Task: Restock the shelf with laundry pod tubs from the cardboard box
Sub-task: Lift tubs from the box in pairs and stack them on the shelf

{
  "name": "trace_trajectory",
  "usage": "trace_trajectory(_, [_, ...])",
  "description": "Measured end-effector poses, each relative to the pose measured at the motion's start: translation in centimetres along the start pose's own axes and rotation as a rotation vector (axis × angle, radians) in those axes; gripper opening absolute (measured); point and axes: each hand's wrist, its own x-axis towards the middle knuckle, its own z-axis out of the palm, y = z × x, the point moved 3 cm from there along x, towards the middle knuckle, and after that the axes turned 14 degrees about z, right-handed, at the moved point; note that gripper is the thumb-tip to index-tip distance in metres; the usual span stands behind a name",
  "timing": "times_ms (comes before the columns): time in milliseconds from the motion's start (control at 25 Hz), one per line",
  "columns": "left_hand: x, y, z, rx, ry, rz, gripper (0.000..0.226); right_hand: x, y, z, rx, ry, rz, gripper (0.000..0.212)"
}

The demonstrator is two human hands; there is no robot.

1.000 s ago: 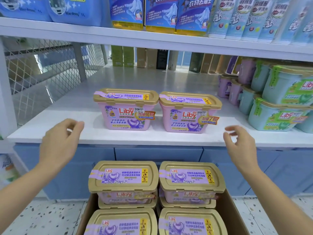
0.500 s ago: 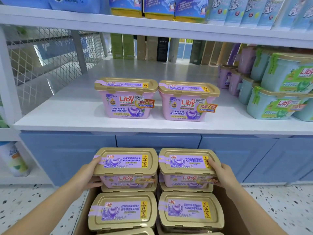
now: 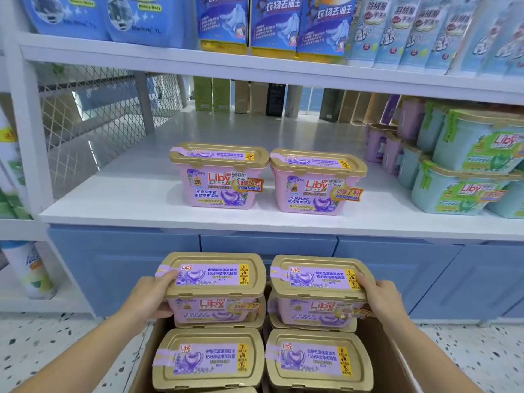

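Fingers of the left hand (image 3: 150, 300) clasp the outer end of a pink plastic gold-lidded laundry pod tub (image 3: 212, 282). Fingers of the right hand (image 3: 388, 302) clasp the twin tub (image 3: 317, 282) beside it, both uppermost in the brown cardboard box (image 3: 397, 361).

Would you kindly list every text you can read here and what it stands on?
"Liby": left pink shelf tub, front.
"29.00": its price sticker.
"加量7颗": its orange badge.
"15分钟洁净无残留": lids of the left held tub and right held tub.
"衣物去油王": blue boxes.
"1L": blue bottle.
"Liby": green tub.
Smaller print is too blurred to read.
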Motion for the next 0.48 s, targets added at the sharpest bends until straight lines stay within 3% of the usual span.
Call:
trace_trajectory(200, [-1.1, 5.9, -2.4, 0.008, 0.016, 0.117, 0.027, -0.8, -5.3, -4.2, 0.101, -0.038, -0.043, 0.044])
trace_trajectory(480, [-2.1, 21.1, -5.9, -0.001, 0.071, 0.320, 0.021, -3.7, -18.6, -11.0, 0.227, -0.015, -0.220, 0.031])
